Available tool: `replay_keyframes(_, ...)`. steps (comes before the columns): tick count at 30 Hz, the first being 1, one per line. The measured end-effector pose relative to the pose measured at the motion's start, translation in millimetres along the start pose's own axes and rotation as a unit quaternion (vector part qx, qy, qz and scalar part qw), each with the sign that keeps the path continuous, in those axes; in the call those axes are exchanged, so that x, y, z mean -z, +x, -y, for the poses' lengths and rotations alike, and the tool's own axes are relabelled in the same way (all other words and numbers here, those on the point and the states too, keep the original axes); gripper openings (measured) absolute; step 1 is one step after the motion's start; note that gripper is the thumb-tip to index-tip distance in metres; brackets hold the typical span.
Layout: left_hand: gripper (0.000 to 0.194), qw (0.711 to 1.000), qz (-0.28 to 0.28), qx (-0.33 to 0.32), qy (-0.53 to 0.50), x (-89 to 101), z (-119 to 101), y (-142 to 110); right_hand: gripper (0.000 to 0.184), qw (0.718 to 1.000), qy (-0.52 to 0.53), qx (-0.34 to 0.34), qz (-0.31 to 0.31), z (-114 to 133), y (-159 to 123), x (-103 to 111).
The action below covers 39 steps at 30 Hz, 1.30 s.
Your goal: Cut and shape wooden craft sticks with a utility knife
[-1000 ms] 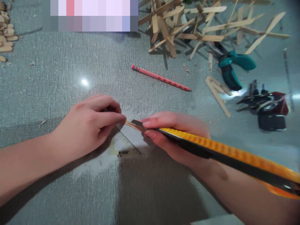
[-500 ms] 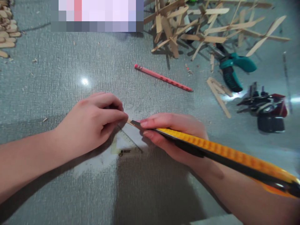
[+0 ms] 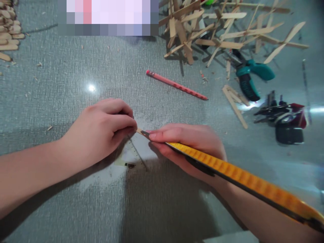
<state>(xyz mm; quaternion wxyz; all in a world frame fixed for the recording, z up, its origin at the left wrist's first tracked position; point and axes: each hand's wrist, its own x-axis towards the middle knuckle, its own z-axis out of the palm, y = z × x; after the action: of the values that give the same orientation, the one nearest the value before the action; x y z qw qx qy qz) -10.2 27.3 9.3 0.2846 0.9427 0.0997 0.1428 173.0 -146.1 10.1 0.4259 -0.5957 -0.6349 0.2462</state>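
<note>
Between the pinched fingers of my left hand point(image 3: 108, 126) is a thin wooden craft stick point(image 3: 138, 130), mostly hidden by the fingers. My right hand point(image 3: 187, 141) is closed around the front of a utility knife point(image 3: 227, 168) with a ribbed yellow-orange and black body. Its dark blade point(image 3: 145, 133) lies against the stick close to my left fingertips. Below my hands, a clear set square point(image 3: 138, 153) rests on the table, partly covered by my left hand. Pale dust surrounds it.
A pink pencil point(image 3: 177, 86) lies beyond my hands. Joined craft sticks point(image 3: 184, 37) stand at the back right, near teal-handled pliers point(image 3: 249, 74) and black clips point(image 3: 283, 118). Loose sticks point(image 3: 235, 106) lie beside these. More craft sticks point(image 3: 10, 35) are piled at the far left.
The knife's rear end has swung lower, and its blade stays at the stick. The set square has shifted slightly left. My left hand has barely moved.
</note>
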Motion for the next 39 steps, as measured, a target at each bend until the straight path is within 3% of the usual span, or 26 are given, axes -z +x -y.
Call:
replay_keyframes(13, 0.023, 0.999, 0.033, 0.012, -0.002, 1.2, -1.1, 0.0, 0.02, 0.999, -0.022, 0.031, 0.014, -2.3, 1.8, -0.2)
replay_keyframes(17, 0.017, 1.0, 0.013, -0.011, -0.02, 1.6, -0.6, -1.3, 0.017, 1.0, 0.012, -0.001, -0.029, -3.0, 1.0, -0.1)
replay_keyframes(19, 0.018, 1.0, 0.009, -0.019, -0.022, 1.6, -0.2, -1.6, 0.018, 1.0, 0.017, -0.007, -0.023, -3.8, 1.6, 0.4)
replay_keyframes(25, 0.021, 0.999, 0.031, -0.04, 0.014, 0.1, 0.3, -2.6, 0.02, 0.999, -0.014, 0.035, -0.005, -5.6, 0.7, -0.1)
replay_keyframes(31, 0.024, 0.995, 0.001, -0.09, 0.033, -1.9, 2.2, -2.1, 0.018, 0.992, -0.085, 0.089, 0.01, -4.0, -5.3, -5.9)
replay_keyframes(39, 0.03, 0.999, 0.038, 0.008, -0.035, 1.2, -0.3, 0.9, 0.015, 0.992, -0.094, 0.073, 0.034, -13.0, -12.0, -7.1)
